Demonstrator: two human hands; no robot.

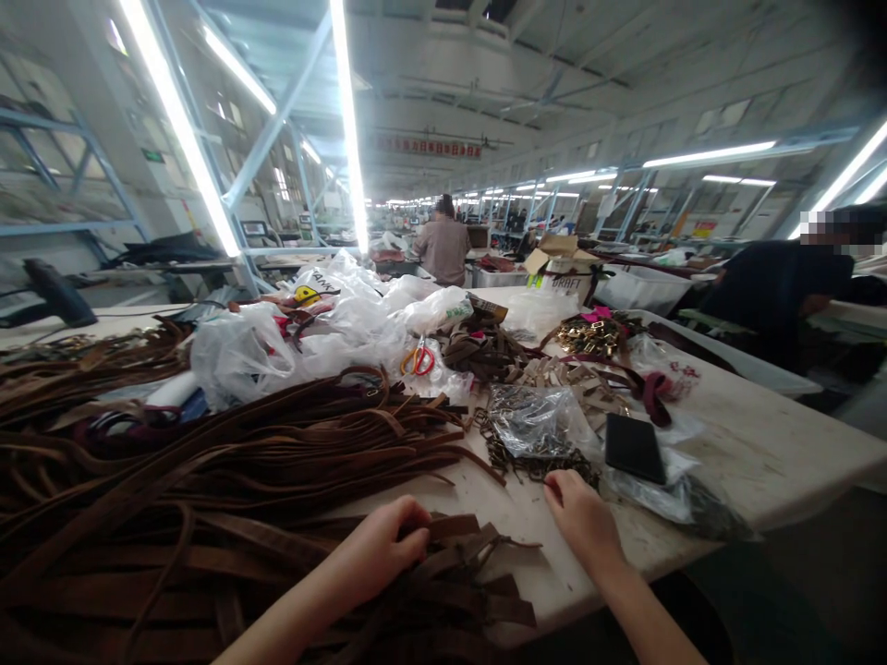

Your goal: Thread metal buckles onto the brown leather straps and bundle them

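Observation:
My left hand [392, 547] is over the ends of a pile of brown straps [478, 591] at the table's front. Its fingers are curled, with the thumb close to the index finger; whatever they hold is hidden. At the near edge of a heap of small dark bronze-coloured metal fittings [516, 462], my right hand [583, 519] has its fingers bent together, and I cannot make out what is in them. A clear plastic bag [540, 420] partly covers this heap. Longer brown straps [277, 443] lie in a thick bundle on the left.
Red-handled scissors [418, 358] rest among white plastic bags [333, 314]. A black flat case [634, 448] lies on plastic right of the fittings. Gold-coloured metal pieces [592, 334] are heaped farther back. One person [443, 245] sits ahead; another [769, 286] bends at right.

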